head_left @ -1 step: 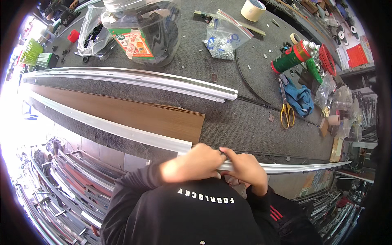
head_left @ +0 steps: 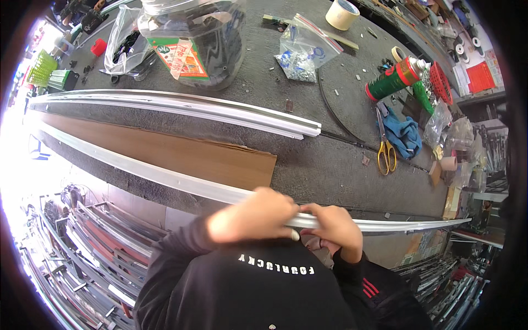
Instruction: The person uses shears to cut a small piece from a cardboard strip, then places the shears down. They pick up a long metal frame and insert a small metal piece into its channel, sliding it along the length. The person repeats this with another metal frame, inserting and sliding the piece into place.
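At the near edge of the bench, my left hand [head_left: 254, 218] is closed, palm down, over a long white metal profile [head_left: 165, 177]. My right hand [head_left: 336, 226] grips the profile just beside it, thumb and fingers wrapped round it. The white length goes on to the right past that hand. My hands cover the middle, so I cannot tell whether it is one piece or two. Some blur softens the left hand. A flat brown cardboard strip [head_left: 209, 160] lies just beyond the profile, with more white profiles [head_left: 192, 110] behind it.
On the grey bench stand a big clear plastic jar [head_left: 192, 49], a bag of small screws [head_left: 302, 52], a tape roll [head_left: 342, 14] and a spray can [head_left: 395, 78]. Yellow-handled scissors [head_left: 386, 154] lie by a blue cloth [head_left: 404, 135]. Metal bars [head_left: 99, 236] fill racks below left.
My left hand has shifted slightly left and now covers the end of the left white length. My right thumb has dropped a little. The bench items stay put.
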A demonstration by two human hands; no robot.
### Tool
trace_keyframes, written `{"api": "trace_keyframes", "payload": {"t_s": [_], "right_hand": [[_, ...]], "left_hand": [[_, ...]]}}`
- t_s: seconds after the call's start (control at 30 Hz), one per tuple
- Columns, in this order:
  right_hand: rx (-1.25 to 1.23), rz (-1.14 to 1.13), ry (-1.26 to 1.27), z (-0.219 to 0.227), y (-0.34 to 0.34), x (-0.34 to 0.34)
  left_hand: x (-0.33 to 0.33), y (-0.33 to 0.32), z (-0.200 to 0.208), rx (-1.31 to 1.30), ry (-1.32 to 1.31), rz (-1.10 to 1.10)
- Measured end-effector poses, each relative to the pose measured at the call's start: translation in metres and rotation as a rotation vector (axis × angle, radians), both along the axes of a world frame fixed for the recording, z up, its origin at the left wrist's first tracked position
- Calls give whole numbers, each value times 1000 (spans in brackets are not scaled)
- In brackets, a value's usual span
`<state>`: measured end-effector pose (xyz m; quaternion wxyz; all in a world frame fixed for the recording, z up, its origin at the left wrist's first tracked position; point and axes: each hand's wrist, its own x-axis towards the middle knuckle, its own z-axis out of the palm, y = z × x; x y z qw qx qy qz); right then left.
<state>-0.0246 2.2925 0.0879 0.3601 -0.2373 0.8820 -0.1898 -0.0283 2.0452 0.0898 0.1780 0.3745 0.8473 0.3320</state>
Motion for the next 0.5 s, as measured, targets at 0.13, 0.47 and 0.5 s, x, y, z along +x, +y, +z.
{"api": "trace_keyframes", "payload": {"t_s": [0.13, 0.47, 0.5], "right_hand": [[-117, -23, 9, 5, 10, -14], [-126, -116, 6, 13, 4, -20], [-138, -116, 24, 14, 5, -20]], "left_hand": [[-43, -62, -21, -85, 437, 450], [-93, -89, -58, -144, 243, 168], [-95, -89, -58, -151, 275, 138]]}}
